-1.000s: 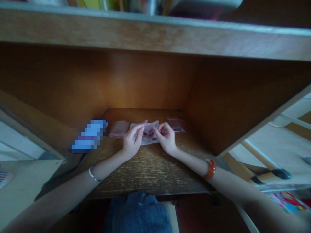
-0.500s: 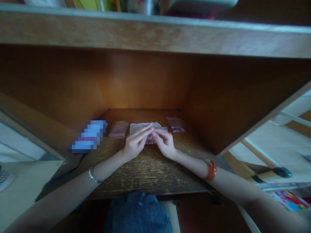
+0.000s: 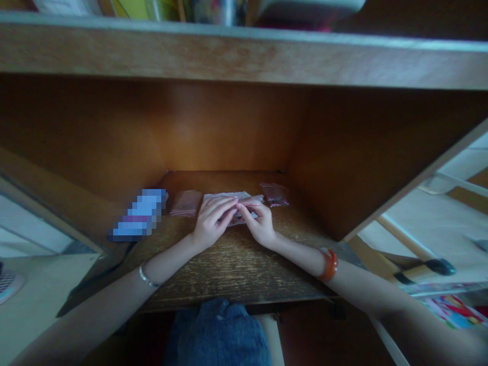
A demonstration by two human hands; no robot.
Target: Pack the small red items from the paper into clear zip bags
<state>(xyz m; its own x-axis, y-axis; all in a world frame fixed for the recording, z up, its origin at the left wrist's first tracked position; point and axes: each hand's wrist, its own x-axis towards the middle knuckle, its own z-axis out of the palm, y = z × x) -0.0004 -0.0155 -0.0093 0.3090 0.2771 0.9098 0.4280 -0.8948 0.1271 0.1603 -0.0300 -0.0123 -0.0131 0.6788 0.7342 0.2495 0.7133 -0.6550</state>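
Observation:
Above the middle of the worn wooden desk, my left hand [image 3: 214,219] and my right hand [image 3: 261,223] meet at the fingertips. Both are pinched on a small clear plastic bag [image 3: 256,200] with a reddish line along its edge. Fingers hide much of the bag. Beneath them lies a white sheet [image 3: 224,195], with some small pieces that I cannot make out. Left of my hands is a stack of clear plastic bags [image 3: 186,203]. To the right, another clear bag [image 3: 275,194] has small dark pinkish pieces at its bottom.
The desk [image 3: 229,269] sits inside a wooden cubby with side walls and a back panel. A shelf edge [image 3: 244,53] crosses above it. At the left lies a blurred-out blue object [image 3: 139,216]. A ladder-like frame [image 3: 415,244] stands outside on the right.
The bag between my fingers has tilted, and its right end looks more creased. My left fingers have curled in slightly, and the fingertips remain together.

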